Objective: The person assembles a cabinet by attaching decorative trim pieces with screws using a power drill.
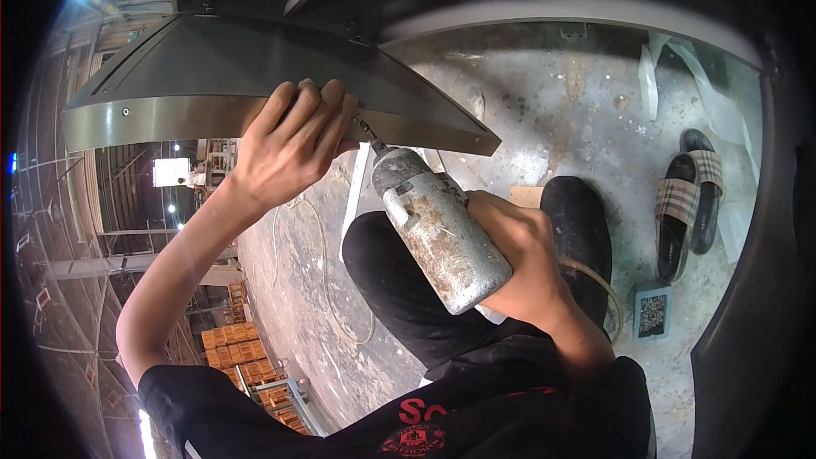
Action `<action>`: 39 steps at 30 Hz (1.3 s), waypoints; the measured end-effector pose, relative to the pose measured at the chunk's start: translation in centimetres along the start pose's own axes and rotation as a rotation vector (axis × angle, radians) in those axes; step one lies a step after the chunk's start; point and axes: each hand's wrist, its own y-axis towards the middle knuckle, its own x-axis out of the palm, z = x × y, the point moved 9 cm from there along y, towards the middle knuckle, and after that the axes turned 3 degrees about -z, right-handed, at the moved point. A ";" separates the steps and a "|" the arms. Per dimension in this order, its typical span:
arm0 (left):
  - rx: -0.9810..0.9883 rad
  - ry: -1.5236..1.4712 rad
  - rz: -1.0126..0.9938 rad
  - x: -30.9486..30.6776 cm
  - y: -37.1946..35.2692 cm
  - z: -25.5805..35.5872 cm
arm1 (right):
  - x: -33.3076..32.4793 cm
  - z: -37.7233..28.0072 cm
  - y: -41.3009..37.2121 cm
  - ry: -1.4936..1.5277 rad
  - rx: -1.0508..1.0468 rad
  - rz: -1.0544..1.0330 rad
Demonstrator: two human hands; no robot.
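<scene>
My right hand is wrapped round the handle of a worn silver air screwdriver, whose bit points up and left at the rim of a dark metal panel. The bit's tip is close to the fingers of my left hand. Those fingers are bent and pressed together against the panel's shiny metal rim. The left thumb is mostly hidden, so I cannot see what is pinched there. A small screw sits in the rim further left.
A pale hose curves by my right knee. On the stained floor lie plaid slippers and a small blue-grey box of tiny metal parts. Orange crates are stacked at lower left. A dark curved panel edge borders the right side.
</scene>
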 end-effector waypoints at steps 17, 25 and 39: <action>0.010 -0.014 -0.017 -0.2 0.3 0.0 | 0.0 0.1 0.3 -0.022 -0.008 0.020; 0.015 -0.013 -0.022 -0.2 0.3 -0.1 | 0.0 0.0 0.5 -0.044 -0.038 0.024; 0.014 -0.014 -0.002 -0.4 0.4 -0.1 | 0.3 0.3 0.6 -0.044 -0.028 0.010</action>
